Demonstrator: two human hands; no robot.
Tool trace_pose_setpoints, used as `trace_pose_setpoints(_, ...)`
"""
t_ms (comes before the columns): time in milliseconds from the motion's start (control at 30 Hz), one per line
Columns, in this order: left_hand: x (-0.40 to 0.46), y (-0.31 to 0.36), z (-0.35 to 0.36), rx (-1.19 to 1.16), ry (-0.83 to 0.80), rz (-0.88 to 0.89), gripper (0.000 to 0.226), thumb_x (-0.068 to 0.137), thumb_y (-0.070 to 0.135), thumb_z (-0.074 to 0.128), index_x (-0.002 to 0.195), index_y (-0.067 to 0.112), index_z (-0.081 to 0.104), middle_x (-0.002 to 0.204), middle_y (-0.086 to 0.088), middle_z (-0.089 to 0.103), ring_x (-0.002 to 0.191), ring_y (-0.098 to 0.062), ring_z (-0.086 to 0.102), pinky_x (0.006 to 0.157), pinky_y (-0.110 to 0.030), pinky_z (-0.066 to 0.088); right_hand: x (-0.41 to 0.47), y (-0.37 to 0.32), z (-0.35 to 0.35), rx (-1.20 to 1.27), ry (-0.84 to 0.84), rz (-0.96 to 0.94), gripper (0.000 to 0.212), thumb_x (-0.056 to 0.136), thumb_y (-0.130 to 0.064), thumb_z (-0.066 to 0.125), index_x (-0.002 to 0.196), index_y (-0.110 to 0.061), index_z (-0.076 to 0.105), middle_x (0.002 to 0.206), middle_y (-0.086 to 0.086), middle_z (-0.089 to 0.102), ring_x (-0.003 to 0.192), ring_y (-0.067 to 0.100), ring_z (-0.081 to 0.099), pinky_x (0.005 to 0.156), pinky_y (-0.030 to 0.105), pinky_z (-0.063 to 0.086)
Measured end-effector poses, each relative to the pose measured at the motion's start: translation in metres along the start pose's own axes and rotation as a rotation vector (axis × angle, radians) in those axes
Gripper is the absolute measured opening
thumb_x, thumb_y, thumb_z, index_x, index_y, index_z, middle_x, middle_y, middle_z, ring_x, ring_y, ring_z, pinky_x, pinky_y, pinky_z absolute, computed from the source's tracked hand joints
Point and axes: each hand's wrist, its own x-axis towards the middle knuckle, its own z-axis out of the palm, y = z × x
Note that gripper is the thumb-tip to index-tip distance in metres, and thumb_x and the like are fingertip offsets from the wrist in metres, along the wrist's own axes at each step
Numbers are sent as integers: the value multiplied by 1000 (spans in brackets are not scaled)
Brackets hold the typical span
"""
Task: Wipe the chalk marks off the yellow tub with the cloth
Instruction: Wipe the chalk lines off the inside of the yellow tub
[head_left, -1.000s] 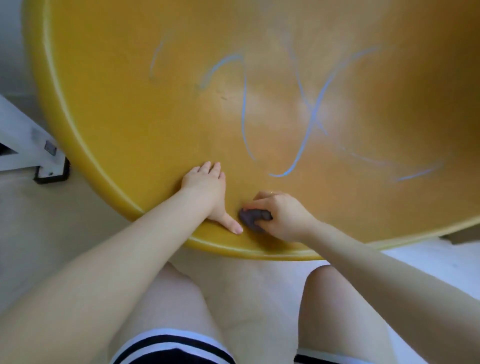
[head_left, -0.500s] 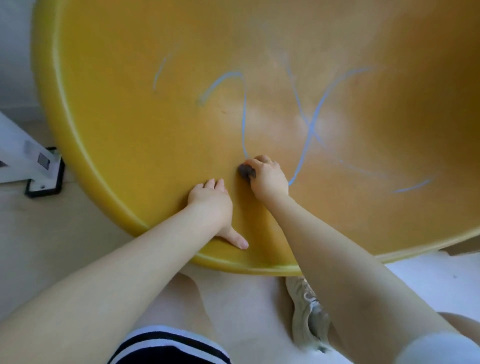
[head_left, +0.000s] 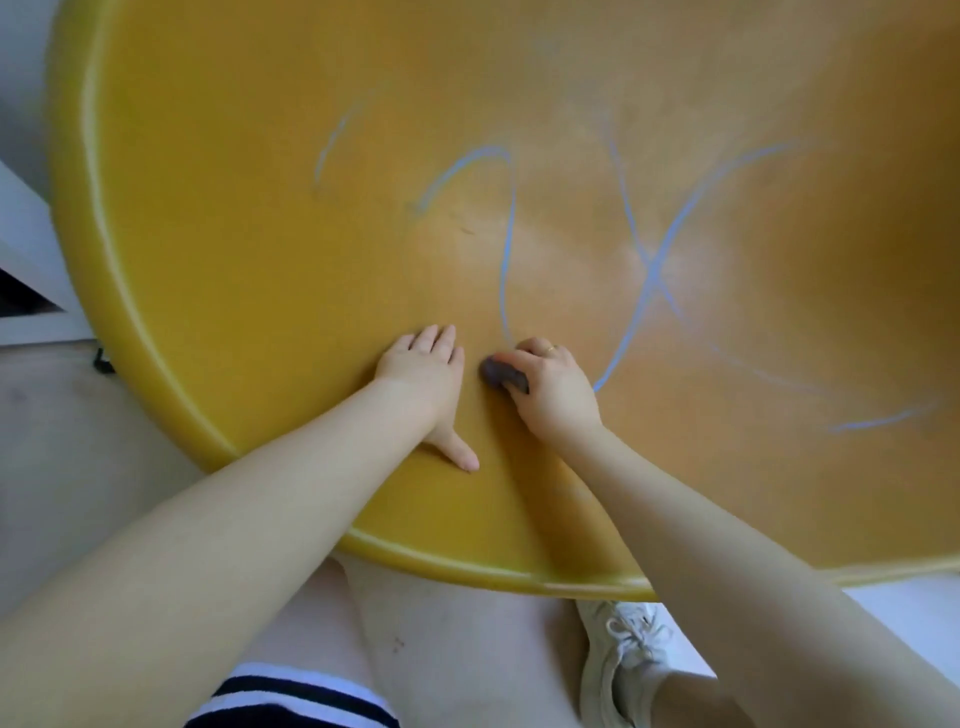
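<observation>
A big yellow tub (head_left: 218, 270) fills most of the view, its rim curving along the left and bottom. Blue chalk marks (head_left: 508, 244) loop across its inner surface, with a crossing pair of lines further right (head_left: 655, 275) and a short stroke at the lower right (head_left: 872, 421). My right hand (head_left: 550, 387) grips a small dark cloth (head_left: 501, 375) and presses it on the tub at the lower end of the looping line. My left hand (head_left: 426, 371) lies flat on the tub just left of the cloth, fingers straight, thumb spread toward the rim.
Pale floor (head_left: 67, 441) lies to the left and below the tub. A white frame with a black foot (head_left: 36, 291) stands at the far left. My knees and a white shoe (head_left: 623, 660) are under the tub's near rim.
My right hand with the cloth went up from near the rim to the lower end of the looping line and stays about there. My left hand stays pressed on the tub.
</observation>
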Motion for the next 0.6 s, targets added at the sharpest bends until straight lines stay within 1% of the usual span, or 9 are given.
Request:
trace_pose_setpoints(100, 8, 9, 4, 24, -17, -35, 137, 57, 78, 61, 147, 2, -9, 155, -12, -17, 144, -27, -10, 117, -37, 4, 40, 7, 4, -39, 75, 115, 26, 95, -19, 44, 108, -23, 66, 114, 7, 55, 101, 30, 45, 72, 31, 36)
trace_pose_setpoints(200, 14, 11, 1, 28, -19, -44, 140, 55, 79, 62, 147, 2, -12, 155, -11, -18, 144, -26, -11, 117, -36, 4, 45, 8, 3, -54, 74, 117, 28, 95, -18, 42, 109, -22, 66, 115, 8, 54, 99, 30, 44, 70, 28, 31)
trace_pose_setpoints(267, 15, 11, 2, 20, -31, -46, 140, 55, 79, 62, 146, 2, -12, 155, -11, -19, 144, -26, -12, 117, -36, 4, 22, 10, 1, -63, 49, 22, 27, 91, -13, 47, 104, -21, 68, 107, 10, 58, 91, 32, 48, 67, 27, 31)
trace_pose_setpoints(333, 14, 12, 3, 23, -35, -51, 141, 55, 79, 62, 146, 2, -12, 155, -11, -19, 144, -26, -12, 117, -36, 4, -14, 12, -9, -33, 12, -119, 28, 80, -7, 50, 93, -20, 71, 91, 10, 62, 75, 34, 53, 62, 29, 38)
trace_pose_setpoints(400, 15, 13, 2, 17, -30, -51, 141, 55, 78, 63, 146, 2, -11, 155, -12, -19, 144, -26, -11, 118, -36, 4, -47, 17, -17, -12, -90, -216, 29, 71, -7, 51, 87, -21, 70, 84, 5, 62, 66, 32, 53, 59, 31, 45)
trace_pose_setpoints(467, 15, 14, 1, 7, -33, -57, 141, 55, 78, 64, 146, 1, -12, 155, -12, -19, 144, -26, -11, 118, -36, 4, -61, 19, -22, 10, -177, -241, 29, 72, -8, 47, 84, -23, 69, 83, 2, 61, 66, 30, 52, 56, 30, 48)
trace_pose_setpoints(500, 15, 15, 1, 5, -40, -60, 141, 56, 77, 64, 146, 2, -13, 154, -12, -20, 144, -26, -12, 118, -36, 4, -59, 18, -23, 11, -185, -236, 30, 75, -11, 42, 82, -24, 69, 82, 1, 61, 66, 29, 51, 55, 30, 47)
trace_pose_setpoints(567, 15, 16, 1, 7, -49, -60, 140, 56, 76, 64, 146, 3, -13, 154, -12, -21, 144, -26, -13, 118, -36, 3, -39, 17, -20, -34, -143, -217, 38, 78, -21, 31, 80, -26, 68, 84, 0, 62, 69, 27, 50, 54, 27, 41)
trace_pose_setpoints(600, 15, 16, 1, 8, -51, -57, 139, 56, 76, 64, 146, 4, -13, 154, -11, -21, 144, -26, -13, 117, -36, 3, -24, 19, -16, -72, -102, -192, 38, 81, -22, 31, 83, -26, 69, 88, 2, 63, 74, 27, 51, 56, 26, 37)
